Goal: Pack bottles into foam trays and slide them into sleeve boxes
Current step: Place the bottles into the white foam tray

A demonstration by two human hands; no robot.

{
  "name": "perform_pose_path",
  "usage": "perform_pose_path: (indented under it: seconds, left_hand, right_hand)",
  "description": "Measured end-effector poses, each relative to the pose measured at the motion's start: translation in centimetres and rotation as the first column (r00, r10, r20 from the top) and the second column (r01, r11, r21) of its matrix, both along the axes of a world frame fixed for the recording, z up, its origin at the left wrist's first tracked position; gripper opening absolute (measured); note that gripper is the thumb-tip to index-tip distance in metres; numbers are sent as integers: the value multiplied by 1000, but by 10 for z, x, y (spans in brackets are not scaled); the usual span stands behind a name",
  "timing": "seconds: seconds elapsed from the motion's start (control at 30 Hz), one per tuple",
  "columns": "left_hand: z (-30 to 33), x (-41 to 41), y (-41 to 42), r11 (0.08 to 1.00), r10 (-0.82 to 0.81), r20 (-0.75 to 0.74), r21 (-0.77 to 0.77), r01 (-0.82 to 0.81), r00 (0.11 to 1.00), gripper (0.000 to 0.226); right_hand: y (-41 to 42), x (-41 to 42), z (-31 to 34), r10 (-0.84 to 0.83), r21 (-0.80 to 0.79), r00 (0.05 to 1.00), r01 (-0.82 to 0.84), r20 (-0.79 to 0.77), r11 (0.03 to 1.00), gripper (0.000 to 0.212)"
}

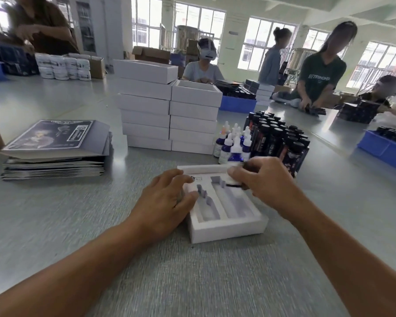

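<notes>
Your left hand (169, 197) lies flat on the tray's (226, 227) left edge, fingers relaxed and holding nothing, likely just pinning the foam so it won't skid. Your right hand (264, 181) curls round a dark bottle (234, 183), blurred, poised over the far end of the right slot. Both slots look empty below your grip. Beyond your right knuckles wait the droppers (232, 145) and dark bottles (281, 138); sleeves (53, 147) sit well off past your left hand.
</notes>
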State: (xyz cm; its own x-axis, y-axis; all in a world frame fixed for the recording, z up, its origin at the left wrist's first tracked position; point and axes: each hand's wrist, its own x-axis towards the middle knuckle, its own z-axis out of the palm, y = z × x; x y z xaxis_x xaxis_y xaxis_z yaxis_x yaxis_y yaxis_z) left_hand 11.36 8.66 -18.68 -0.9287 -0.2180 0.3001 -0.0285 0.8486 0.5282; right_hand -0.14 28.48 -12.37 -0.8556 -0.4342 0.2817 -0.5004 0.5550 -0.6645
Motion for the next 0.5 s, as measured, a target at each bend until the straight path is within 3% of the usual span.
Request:
perform_pose_path:
  seconds: [0.07,0.17,0.3,0.5]
  left_hand:
    - [1,1,1,1000,7,6,-17,-7,1000,52]
    - [2,2,2,1000,16,-14,-5,-16,1000,53]
    - [3,3,0,996,19,-76,87,-13,997,45]
    - [1,-1,-2,998,19,-87,59,-14,996,43]
  right_hand:
    - [-1,22,-6,53,82,998,-51,-17,995,27]
    - [-10,40,-12,47,198,996,-30,-79,980,38]
    - [-17,46,-16,71,252,988,-34,-137,967,47]
    - [-21,51,-19,128,348,960,-34,-250,937,50]
